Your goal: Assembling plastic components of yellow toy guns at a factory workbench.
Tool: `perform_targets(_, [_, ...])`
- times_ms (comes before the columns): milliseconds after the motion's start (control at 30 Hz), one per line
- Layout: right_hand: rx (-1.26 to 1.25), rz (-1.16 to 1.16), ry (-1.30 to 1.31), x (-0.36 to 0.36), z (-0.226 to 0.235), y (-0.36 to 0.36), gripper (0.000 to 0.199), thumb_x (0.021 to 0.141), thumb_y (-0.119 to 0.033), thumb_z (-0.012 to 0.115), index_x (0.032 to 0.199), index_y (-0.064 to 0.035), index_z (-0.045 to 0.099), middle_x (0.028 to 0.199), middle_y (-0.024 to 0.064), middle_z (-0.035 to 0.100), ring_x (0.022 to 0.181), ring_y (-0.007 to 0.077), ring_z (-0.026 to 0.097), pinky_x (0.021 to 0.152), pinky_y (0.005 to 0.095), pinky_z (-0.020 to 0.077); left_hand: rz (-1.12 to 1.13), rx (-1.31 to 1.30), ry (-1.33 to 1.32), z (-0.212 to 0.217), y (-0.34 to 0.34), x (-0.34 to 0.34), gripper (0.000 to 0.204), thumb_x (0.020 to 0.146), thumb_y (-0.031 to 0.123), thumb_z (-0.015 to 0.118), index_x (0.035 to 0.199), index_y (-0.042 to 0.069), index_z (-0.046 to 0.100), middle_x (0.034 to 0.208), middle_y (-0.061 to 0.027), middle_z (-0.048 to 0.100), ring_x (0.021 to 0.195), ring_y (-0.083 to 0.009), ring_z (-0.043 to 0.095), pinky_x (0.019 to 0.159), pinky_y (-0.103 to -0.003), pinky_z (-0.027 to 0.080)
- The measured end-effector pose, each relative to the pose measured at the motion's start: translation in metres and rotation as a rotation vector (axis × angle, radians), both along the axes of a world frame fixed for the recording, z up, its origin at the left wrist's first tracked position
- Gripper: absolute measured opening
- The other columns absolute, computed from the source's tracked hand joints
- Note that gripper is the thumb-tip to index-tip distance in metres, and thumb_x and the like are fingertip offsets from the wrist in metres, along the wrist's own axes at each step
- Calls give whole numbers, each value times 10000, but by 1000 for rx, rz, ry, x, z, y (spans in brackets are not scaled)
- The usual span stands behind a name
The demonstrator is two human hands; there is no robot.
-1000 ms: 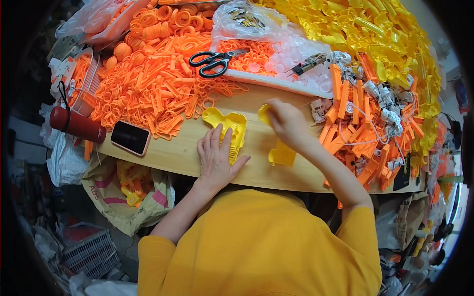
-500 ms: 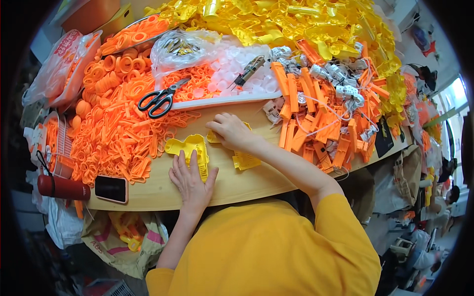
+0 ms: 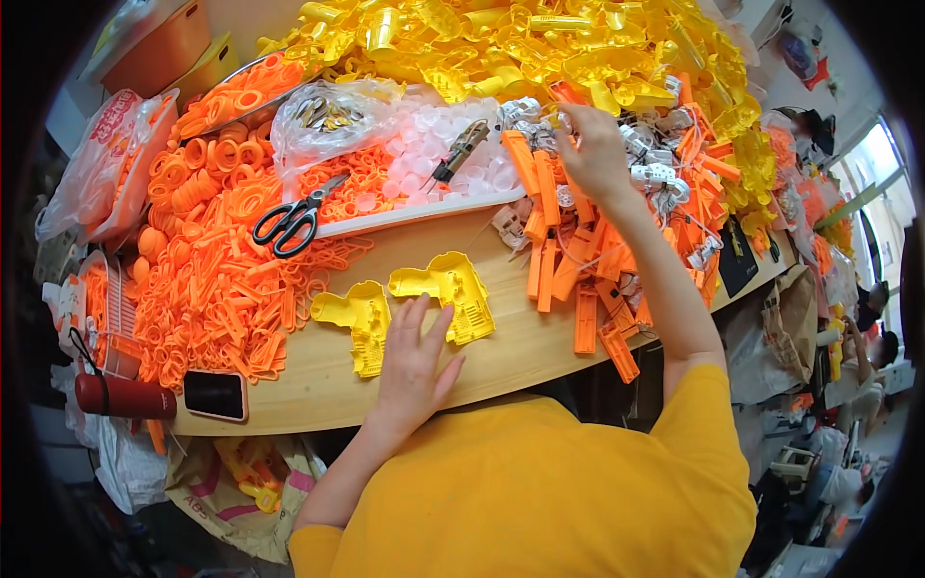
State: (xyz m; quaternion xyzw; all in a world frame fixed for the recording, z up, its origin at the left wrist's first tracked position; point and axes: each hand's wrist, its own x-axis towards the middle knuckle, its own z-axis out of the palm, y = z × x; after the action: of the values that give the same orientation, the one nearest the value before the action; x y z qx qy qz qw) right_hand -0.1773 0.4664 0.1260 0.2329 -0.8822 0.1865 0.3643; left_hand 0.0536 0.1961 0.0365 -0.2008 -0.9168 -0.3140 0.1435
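Two yellow pistol-shaped plastic shell halves lie side by side on the wooden table, hollow sides up. My left hand (image 3: 414, 361) rests between them with fingers spread; its fingertips are at the inner edges of the left shell half (image 3: 366, 323) and the right shell half (image 3: 458, 294). Over the pile of orange plastic parts (image 3: 578, 246) and white motor-like units with wires (image 3: 655, 178), my right hand (image 3: 595, 154) reaches far forward. Its thumb and forefinger are bent but apart, and I see nothing between them.
Black-handled scissors (image 3: 294, 220) lie on small orange parts beside a white tray (image 3: 424, 215) of translucent caps. Yellow parts (image 3: 540, 48) are heaped at the back. A phone (image 3: 215, 395) and a red flask (image 3: 125, 395) sit at the front left.
My right hand has left the right yellow shell half and moved up and right to the orange pile. My left hand has shifted right. Both shell halves now lie closer together.
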Motion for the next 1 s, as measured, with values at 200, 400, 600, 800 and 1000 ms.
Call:
perform_targets(200, [40, -52, -501, -16, 17, 64, 345, 858, -204, 667, 1157, -35, 628, 1144, 155, 621, 1045, 261, 604, 903, 340, 475, 24, -246, -142, -28, 18, -22, 724, 771, 234, 722, 1375, 8, 392, 1385, -246, 364, 1297, -437, 314, 1079, -500, 293])
perform_targets(400, [-346, -225, -102, -28, 28, 132, 279, 824, -210, 668, 1036, -29, 684, 975, 172, 679, 921, 277, 656, 835, 374, 512, -33, -7, -112, -26, 13, -18, 687, 765, 165, 724, 1358, 20, 409, 1372, -253, 373, 1280, -425, 355, 1061, -480, 326])
perform_targets(600, [68, -726, 85, -66, 18, 251, 614, 763, -308, 705, 1306, -87, 522, 1295, 174, 530, 1198, 352, 494, 1005, 445, 404, -21, 214, -85, -3, -1, -9, 526, 773, 53, 695, 1260, 9, 504, 1234, -198, 520, 1114, -368, 539, 945, -385, 455])
perform_targets(800, [65, -785, -280, -109, 19, 266, 848, 686, -323, 732, 1422, -158, 345, 1396, 158, 433, 1287, 359, 403, 1040, 529, 360, -41, 247, -106, -6, -7, -4, 463, 788, 33, 674, 1229, 13, 533, 1147, -187, 565, 1044, -360, 578, 864, -381, 496])
perform_targets(1000, [-89, -769, -161, -101, 20, 255, 703, 681, -333, 737, 1247, -68, 416, 1240, 269, 506, 1083, 439, 542, 894, 494, 458, -56, 265, -178, -18, -10, -1, 387, 790, 15, 667, 1164, -8, 572, 1118, -177, 588, 1019, -335, 595, 866, -359, 492])
